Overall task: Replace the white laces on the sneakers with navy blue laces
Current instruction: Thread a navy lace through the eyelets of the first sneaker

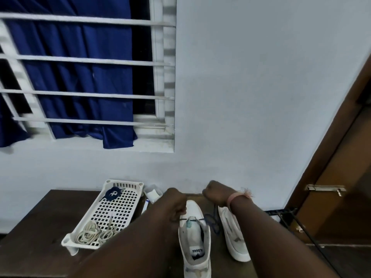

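Observation:
A white sneaker (195, 247) stands on the dark table, heel toward me, with a navy blue lace (209, 220) threaded across its upper eyelets. My left hand (176, 201) pinches one end of that lace at the sneaker's left side. My right hand (217, 194) is fisted above and to the right, gripping the other end, which hangs down from it. The second white sneaker (233, 235) lies on its side to the right, partly behind my right forearm. A white perforated tray (120, 205) holds the removed white laces (94, 234) and a bundled navy lace (113, 194).
A small white object and a pen (145, 205) lie between tray and sneaker. The wall runs close behind the table; a barred window with a blue curtain (80, 77) is above left. A brown door (337, 177) and a black cable (309, 235) are at right.

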`<action>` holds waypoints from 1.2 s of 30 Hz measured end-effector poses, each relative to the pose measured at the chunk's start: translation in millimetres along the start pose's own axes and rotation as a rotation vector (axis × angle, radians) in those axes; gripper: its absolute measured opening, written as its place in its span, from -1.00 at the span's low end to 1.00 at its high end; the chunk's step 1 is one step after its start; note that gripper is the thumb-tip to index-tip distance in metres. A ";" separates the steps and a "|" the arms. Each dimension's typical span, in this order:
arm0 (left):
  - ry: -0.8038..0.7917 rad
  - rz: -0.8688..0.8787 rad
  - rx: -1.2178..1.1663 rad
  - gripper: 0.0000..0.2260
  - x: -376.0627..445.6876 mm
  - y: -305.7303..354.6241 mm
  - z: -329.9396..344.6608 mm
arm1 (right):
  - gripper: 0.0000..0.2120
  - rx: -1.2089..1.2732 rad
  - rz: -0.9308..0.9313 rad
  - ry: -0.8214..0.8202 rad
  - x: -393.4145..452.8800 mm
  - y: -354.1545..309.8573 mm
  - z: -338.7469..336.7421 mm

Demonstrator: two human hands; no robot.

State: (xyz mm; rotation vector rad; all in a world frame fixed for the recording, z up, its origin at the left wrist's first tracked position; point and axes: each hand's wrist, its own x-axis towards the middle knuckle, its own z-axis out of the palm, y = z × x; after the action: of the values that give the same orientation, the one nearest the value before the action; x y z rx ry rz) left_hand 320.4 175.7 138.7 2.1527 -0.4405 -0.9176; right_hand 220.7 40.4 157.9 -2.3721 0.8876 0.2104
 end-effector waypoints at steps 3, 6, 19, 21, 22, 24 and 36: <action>-0.075 0.043 -0.189 -0.79 -10.5 36.7 -26.7 | -0.82 0.168 -0.091 0.118 -6.3 -26.4 -40.0; -0.106 0.119 -0.364 -0.88 -36.1 83.2 -58.2 | -0.92 0.354 -0.209 0.264 -19.2 -50.0 -78.7; -0.073 0.139 -0.753 -0.79 -120.7 195.7 -103.9 | -0.81 0.499 -0.521 0.548 -89.1 -119.5 -165.1; -0.093 0.157 -0.751 -0.79 -124.2 196.8 -103.9 | -0.80 0.494 -0.494 0.585 -88.4 -121.2 -169.1; -0.105 0.167 -0.756 -0.80 -125.5 195.9 -104.6 | -0.78 0.501 -0.468 0.588 -87.5 -121.0 -170.6; -0.125 0.193 -0.754 -0.82 -125.3 192.2 -106.1 | -0.75 0.488 -0.409 0.580 -86.9 -119.2 -172.5; -0.125 0.275 -0.441 -0.80 -117.7 175.1 -116.4 | -0.87 0.518 -0.461 0.434 -87.9 -116.7 -174.8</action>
State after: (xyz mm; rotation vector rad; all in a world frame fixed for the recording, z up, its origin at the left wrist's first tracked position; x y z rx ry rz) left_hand 320.6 182.6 379.5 1.5980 -0.5254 -0.8983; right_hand 218.6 57.6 385.1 -2.0711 0.4681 -0.6590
